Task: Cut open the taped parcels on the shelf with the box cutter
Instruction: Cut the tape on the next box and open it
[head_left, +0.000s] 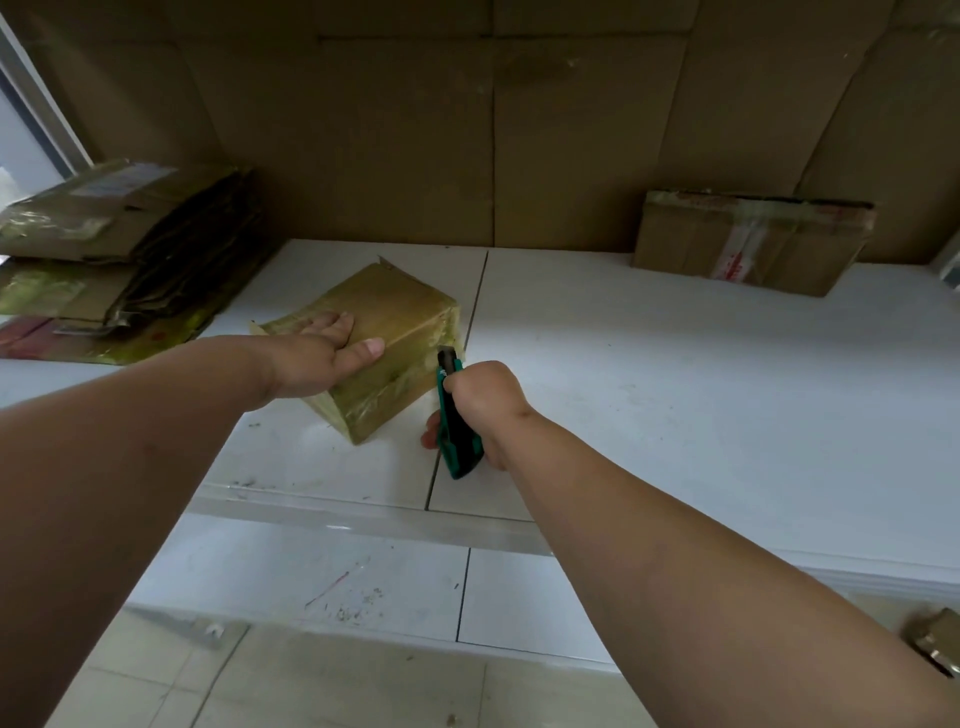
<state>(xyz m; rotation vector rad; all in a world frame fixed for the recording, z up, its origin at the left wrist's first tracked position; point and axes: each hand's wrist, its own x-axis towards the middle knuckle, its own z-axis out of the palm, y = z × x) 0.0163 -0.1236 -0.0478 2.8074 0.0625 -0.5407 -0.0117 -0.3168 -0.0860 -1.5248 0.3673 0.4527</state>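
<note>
With my left hand (317, 358) pressing flat on the centre parcel (379, 343) and my right hand (480, 400) clenching the box cutter (457, 431) at its corner, cutting looks barely begun, the upper-right parcel (748, 239) still taped.

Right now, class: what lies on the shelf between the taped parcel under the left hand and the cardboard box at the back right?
Head view: only bare white shelf between parcel and box.

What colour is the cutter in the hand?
The box cutter is green and black, seen in the head view.
</note>
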